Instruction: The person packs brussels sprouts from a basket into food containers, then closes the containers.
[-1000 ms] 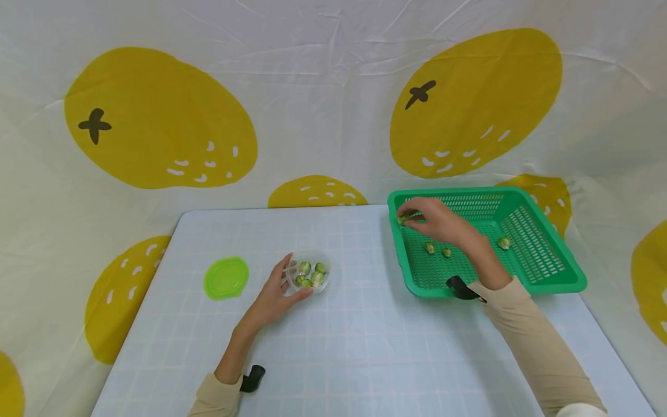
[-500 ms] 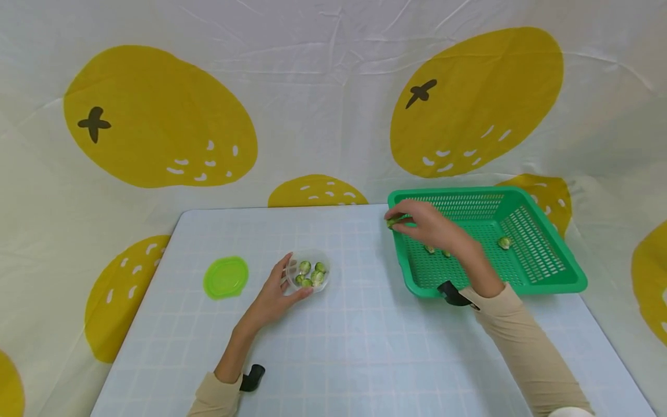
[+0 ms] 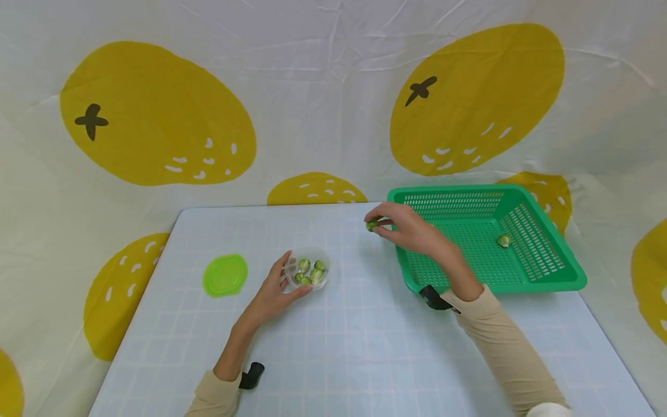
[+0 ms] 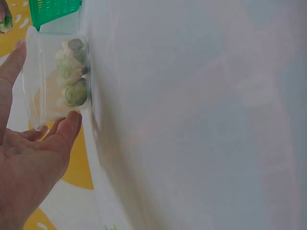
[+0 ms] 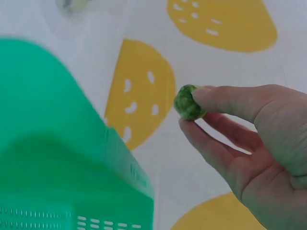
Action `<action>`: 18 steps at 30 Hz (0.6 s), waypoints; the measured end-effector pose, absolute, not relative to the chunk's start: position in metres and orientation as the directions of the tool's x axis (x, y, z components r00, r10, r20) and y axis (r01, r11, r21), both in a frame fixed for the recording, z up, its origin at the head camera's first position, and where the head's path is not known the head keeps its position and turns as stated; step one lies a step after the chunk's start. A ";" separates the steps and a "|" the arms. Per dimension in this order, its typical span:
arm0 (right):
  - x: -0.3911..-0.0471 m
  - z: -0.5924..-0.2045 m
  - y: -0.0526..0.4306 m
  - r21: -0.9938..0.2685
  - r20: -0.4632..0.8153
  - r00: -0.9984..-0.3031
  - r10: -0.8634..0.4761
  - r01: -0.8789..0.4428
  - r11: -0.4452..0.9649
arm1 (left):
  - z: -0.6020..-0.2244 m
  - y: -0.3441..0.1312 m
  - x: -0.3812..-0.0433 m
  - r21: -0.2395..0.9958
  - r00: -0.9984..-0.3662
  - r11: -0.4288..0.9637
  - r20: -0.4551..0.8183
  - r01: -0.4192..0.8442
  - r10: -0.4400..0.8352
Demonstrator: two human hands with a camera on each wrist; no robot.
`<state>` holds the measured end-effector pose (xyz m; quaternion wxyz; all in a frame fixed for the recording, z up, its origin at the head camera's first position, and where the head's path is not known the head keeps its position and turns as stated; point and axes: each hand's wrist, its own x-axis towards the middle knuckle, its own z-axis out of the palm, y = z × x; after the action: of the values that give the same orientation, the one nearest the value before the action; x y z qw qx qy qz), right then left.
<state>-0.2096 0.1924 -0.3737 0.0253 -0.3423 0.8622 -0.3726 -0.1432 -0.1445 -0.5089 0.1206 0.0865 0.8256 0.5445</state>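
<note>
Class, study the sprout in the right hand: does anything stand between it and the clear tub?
Nothing visible does. In the head view, only tabletop shows between sprout and clear tub; the left hand holds the tub's opposite side, and the green lid lies beyond.

Head cam's decent: soft, bright light, can't tell where from, with a faint shadow on the tabletop [image 3: 339, 359] just left of the right sleeve [image 3: 505, 341] and some sheen on the creased backdrop [image 3: 323, 133] beyond the left hand [image 3: 271, 296] and right hand [image 3: 410, 229]. Left wrist cam's dimmer and hazy, with a smeary brownish shadow near the left hand, beside the clear container [image 4: 50, 81]. Right wrist cam gets the right hand's sprout [image 5: 184, 103] kinda crisp, but the basket [image 5: 48, 110] beside that hand is mush.
</note>
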 end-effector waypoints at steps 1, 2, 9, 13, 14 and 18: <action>-0.209 -0.374 0.190 -0.661 0.220 -0.761 -0.610 -0.577 0.480 | -0.509 -0.144 -0.143 0.920 -0.956 0.392 -0.107 0.009 0.273; -0.209 -0.375 0.187 -0.661 0.230 -0.757 -0.612 -0.583 0.473 | -0.509 -0.144 -0.144 0.921 -0.956 0.389 -0.107 0.007 0.272; -0.207 -0.380 0.169 -0.683 0.250 -0.740 -0.625 -0.592 0.428 | -0.510 -0.145 -0.144 0.921 -0.956 0.389 -0.108 0.007 0.273; -0.207 -0.386 0.160 -0.684 0.257 -0.726 -0.637 -0.603 0.411 | -0.510 -0.144 -0.145 0.919 -0.955 0.395 -0.113 0.006 0.275; -0.207 -0.387 0.157 -0.678 0.260 -0.724 -0.639 -0.608 0.412 | -0.511 -0.143 -0.145 0.918 -0.955 0.397 -0.116 0.002 0.272; -0.205 -0.393 0.147 -0.670 0.259 -0.717 -0.647 -0.616 0.415 | -0.510 -0.143 -0.145 0.914 -0.956 0.405 -0.128 -0.011 0.264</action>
<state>-0.2055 0.1472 -0.3927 0.0201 -0.3756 0.8409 -0.3892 -0.1449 -0.1434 -0.5099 0.1270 0.0764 0.8286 0.5399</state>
